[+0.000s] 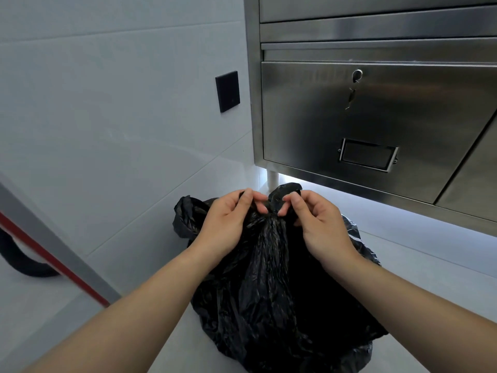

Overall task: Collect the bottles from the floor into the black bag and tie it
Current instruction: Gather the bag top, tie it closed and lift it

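Black crinkled plastic bag [269, 278] sits gathered at its neck; my left hand [226, 224] and right hand [320, 224] pinch the twisted ends. Tying is underway; next, pull the knot tight.

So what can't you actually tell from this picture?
Head view only:
- Bottles: none visible; the opaque black bag hides whatever is inside.
- Knot: the left hand and right hand pinch the gathered neck, covering whether it is tied.
- Black hose: cut off by the left edge.
- Cabinet label frame: too dim to read.
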Available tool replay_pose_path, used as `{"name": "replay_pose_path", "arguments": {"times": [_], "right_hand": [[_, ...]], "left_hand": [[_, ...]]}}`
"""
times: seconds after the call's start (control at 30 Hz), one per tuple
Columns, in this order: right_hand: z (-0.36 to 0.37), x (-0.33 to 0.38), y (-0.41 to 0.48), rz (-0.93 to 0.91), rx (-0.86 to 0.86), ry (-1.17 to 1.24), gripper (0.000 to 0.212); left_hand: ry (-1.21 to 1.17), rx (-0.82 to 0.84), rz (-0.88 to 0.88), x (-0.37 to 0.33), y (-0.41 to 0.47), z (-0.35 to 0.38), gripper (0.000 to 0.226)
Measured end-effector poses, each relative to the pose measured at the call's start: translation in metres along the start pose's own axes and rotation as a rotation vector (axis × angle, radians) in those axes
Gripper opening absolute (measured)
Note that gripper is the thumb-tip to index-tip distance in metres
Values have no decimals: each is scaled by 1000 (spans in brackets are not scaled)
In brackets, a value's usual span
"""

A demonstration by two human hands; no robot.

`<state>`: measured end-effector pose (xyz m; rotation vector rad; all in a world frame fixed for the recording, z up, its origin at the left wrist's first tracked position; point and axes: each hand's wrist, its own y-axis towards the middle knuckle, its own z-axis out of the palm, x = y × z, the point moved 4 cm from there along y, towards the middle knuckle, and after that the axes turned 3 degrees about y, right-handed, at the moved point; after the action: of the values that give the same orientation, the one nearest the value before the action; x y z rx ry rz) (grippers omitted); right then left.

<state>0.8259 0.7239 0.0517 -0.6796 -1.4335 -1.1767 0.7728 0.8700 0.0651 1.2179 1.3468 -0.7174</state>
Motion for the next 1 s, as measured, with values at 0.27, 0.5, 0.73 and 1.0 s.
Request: {"name": "replay_pose_path", "arguments": {"times": [0.27, 0.5, 0.73, 1.0], "right_hand": [[9, -1, 2, 184, 167, 220, 24], [-11, -42, -6, 317, 239, 147, 31], [-27, -56, 7, 296, 136, 154, 33], [-34, -47, 5, 292, 74, 109, 33]], "left_hand": [[-357, 109, -152, 4, 2, 10, 36], [-72, 214, -180, 43, -8, -4, 48], [-44, 176, -193, 49, -5, -9, 47], [106, 113, -176, 37, -4, -21, 41]]}}
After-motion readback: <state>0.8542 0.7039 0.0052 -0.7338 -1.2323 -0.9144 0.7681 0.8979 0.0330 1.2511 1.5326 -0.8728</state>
